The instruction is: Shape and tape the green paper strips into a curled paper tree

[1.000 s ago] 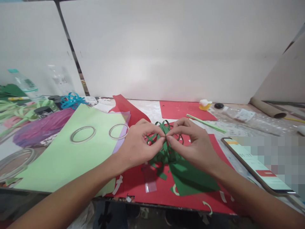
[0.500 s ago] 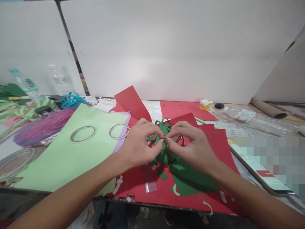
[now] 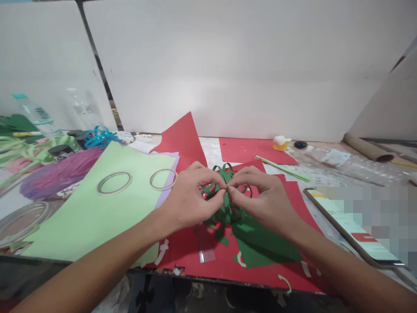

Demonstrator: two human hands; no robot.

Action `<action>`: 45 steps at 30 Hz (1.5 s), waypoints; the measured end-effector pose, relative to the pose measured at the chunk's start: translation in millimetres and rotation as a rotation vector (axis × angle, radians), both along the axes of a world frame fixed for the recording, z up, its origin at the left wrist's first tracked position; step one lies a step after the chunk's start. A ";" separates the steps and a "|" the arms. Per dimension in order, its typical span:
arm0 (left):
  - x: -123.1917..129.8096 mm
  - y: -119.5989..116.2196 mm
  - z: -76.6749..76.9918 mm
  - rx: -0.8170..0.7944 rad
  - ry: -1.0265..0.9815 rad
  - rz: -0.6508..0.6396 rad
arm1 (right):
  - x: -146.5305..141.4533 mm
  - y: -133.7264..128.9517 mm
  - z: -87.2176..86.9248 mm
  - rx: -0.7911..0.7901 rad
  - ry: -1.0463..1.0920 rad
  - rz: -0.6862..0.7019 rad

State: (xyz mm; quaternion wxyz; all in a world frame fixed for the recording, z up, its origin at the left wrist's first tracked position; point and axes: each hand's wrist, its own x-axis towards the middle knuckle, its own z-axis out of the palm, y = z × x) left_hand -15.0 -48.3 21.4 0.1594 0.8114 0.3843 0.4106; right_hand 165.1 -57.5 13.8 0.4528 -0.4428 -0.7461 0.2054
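Observation:
Over the red paper (image 3: 182, 256), my left hand (image 3: 198, 193) and my right hand (image 3: 260, 198) meet fingertip to fingertip. Both pinch the middle of a looped green paper-strip flower (image 3: 226, 213), whose curls spread out above and below the fingers. A dark green sheet (image 3: 267, 245) lies under my right hand. Light green paper (image 3: 97, 217) is beside my left forearm, with two tape rings (image 3: 115, 184) on it. A small clear strip (image 3: 206, 245) rests on the red paper below the flower.
A phone (image 3: 355, 230) lies at the right. Light green strips (image 3: 283, 168), a yellow cup (image 3: 282, 144) and a cardboard tube (image 3: 368, 148) sit farther back. At the left are blue curls (image 3: 100, 137), a pink-purple bag (image 3: 61, 171) and bottles (image 3: 34, 111). White panels (image 3: 228, 65) stand behind.
The red sheets behind the hands have shifted, and the light green strips at the back right are more exposed. Both hands have barely moved and still pinch the flower.

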 end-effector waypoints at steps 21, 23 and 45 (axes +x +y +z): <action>-0.8 3.1 -6.4 0.171 -0.087 0.002 | 0.4 -1.0 3.7 0.016 -0.062 -0.020; -0.7 3.9 -6.5 0.168 -0.109 -0.018 | 0.2 -0.8 4.0 0.007 -0.059 -0.010; -0.7 1.8 -3.7 0.030 -0.118 -0.009 | -1.0 -1.8 2.9 -0.007 -0.025 0.004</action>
